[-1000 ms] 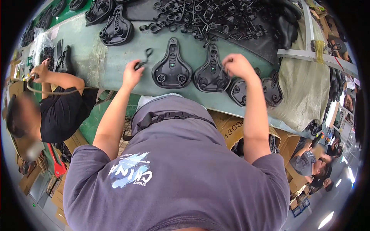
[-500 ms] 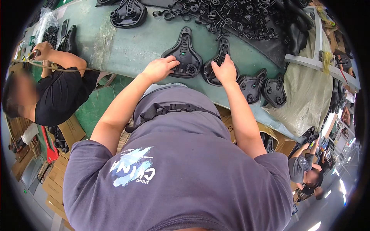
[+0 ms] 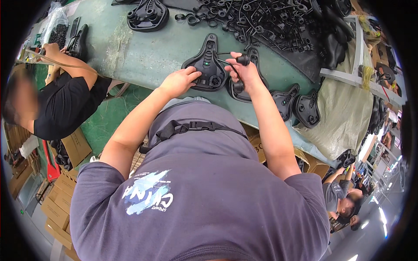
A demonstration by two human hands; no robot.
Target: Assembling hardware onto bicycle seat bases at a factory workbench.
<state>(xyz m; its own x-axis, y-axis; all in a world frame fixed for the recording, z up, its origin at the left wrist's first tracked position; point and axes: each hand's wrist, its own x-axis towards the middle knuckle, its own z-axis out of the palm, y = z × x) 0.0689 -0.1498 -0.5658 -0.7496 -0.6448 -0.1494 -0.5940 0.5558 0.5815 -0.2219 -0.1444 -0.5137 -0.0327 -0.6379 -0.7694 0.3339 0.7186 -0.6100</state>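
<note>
Upside down on the green worktable lies a black bicycle saddle [image 3: 209, 65], its narrow nose pointing away from me. My left hand [image 3: 179, 81] grips its left rim with fingers curled over the edge. In my right hand [image 3: 244, 74] is a black saddle rail [image 3: 227, 64], a bent rod with round black knobs at its ends. The rail reaches over the right side of that saddle. A second upturned saddle [image 3: 257, 65] lies just beyond my right hand, which partly hides it.
More upturned saddles lie to the right [image 3: 285, 100] and at the far left [image 3: 148, 15]. A heap of black rails [image 3: 261, 19] covers the far side of the table [image 3: 104, 48]. A grey metal frame [image 3: 359, 78] stands at the right. A co-worker [image 3: 65, 100] sits on the left.
My right hand has taken hold of a saddle rail and brought it toward the saddle, its palm now turned up. My left hand stays on the saddle's rim.
</note>
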